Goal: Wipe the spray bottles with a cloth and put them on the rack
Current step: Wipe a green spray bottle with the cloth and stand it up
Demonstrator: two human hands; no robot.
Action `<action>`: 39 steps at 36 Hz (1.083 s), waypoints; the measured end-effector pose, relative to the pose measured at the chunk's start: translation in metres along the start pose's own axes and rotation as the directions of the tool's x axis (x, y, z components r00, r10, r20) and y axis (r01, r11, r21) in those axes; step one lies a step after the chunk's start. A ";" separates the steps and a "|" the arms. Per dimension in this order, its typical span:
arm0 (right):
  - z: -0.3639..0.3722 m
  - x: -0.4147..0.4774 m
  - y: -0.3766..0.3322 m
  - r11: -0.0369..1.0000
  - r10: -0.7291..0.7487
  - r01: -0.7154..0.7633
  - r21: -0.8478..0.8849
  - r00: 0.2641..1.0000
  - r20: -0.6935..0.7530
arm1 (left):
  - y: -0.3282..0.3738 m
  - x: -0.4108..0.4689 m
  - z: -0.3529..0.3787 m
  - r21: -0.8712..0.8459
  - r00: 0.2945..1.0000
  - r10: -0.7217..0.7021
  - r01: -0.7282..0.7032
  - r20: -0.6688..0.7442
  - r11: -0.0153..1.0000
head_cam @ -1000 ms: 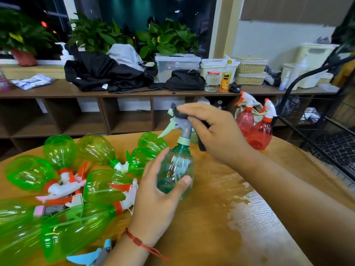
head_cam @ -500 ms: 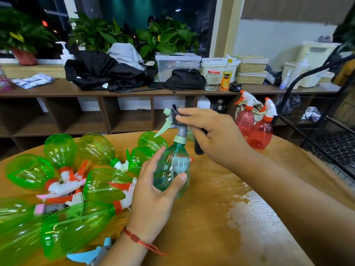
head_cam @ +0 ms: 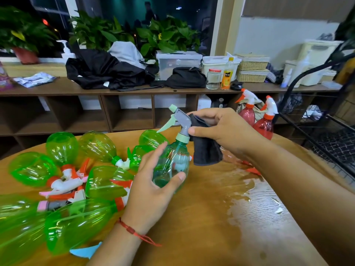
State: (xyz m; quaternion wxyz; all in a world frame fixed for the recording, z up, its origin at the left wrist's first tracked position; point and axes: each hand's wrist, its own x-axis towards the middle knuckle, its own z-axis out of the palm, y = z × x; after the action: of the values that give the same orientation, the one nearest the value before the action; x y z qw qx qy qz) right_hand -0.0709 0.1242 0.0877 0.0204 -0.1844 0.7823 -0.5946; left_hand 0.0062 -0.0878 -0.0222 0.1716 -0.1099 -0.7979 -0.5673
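My left hand grips the body of a teal spray bottle with a grey and pale green trigger head, held upright above the round wooden table. My right hand pinches a dark cloth against the back of the bottle's neck and head. Several green spray bottles lie in a heap on the table's left side. Two red spray bottles stand at the table's far right edge. The black wire rack stands to the right of the table.
A wet patch glistens on the table under my right forearm. Behind the table runs a long low wooden shelf unit with black clothing, storage boxes, a jar, a juice bottle and potted plants on it.
The teal bottle has tilted a little with its nozzle pointing left. My right hand has slid from the top of the trigger head to its back, so the dark cloth now hangs in view.
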 end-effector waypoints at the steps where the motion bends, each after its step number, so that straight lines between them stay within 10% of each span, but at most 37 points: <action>1: -0.001 0.000 0.001 1.000 0.004 -0.004 0.009 1.000 0.000 | 0.001 0.000 0.000 0.016 1.000 0.004 -0.005 0.004 1.000; 6: -0.004 0.005 0.009 0.988 0.091 -0.078 0.134 0.991 -0.095 | 0.003 -0.003 0.006 0.211 0.998 0.048 -0.040 -0.036 0.977; 10: 0.005 0.005 0.017 0.970 0.149 -0.097 0.221 0.961 -0.231 | -0.002 -0.004 0.013 0.663 0.967 0.240 -0.124 -0.087 0.738; 16: 0.019 -0.003 0.022 0.961 0.193 -0.138 0.239 0.956 -0.222 | -0.003 -0.005 0.018 0.760 0.958 0.258 -0.071 -0.129 0.646; 19: 0.016 -0.001 0.022 0.964 0.170 -0.125 0.236 0.969 -0.182 | -0.002 -0.003 0.012 0.629 0.968 0.197 -0.055 -0.158 0.775; 22: 0.008 -0.002 0.019 0.953 0.132 -0.071 0.294 0.973 -0.191 | 0.000 0.000 0.007 0.109 0.987 -0.059 0.076 -0.150 0.991; 27: 0.009 -0.013 0.023 0.968 0.079 -0.036 0.250 0.983 -0.164 | -0.005 0.003 0.014 -0.665 0.959 -0.281 0.241 0.049 0.707; 30: 0.018 -0.025 0.029 0.985 0.068 -0.045 0.165 0.989 -0.132 | -0.003 0.004 0.018 -0.726 0.956 -0.265 0.273 0.129 0.631; 39: 0.018 -0.036 0.028 0.999 -0.024 0.021 -0.026 0.986 -0.165 | -0.005 -0.004 0.016 -0.278 0.986 -0.157 0.165 0.052 0.946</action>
State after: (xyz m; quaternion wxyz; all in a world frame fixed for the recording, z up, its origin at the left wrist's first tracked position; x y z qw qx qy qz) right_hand -0.0405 0.1252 0.0491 -0.0533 -0.1436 0.7863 -0.5986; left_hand 0.0060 -0.0741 -0.0328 0.0958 -0.0759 -0.7177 -0.6855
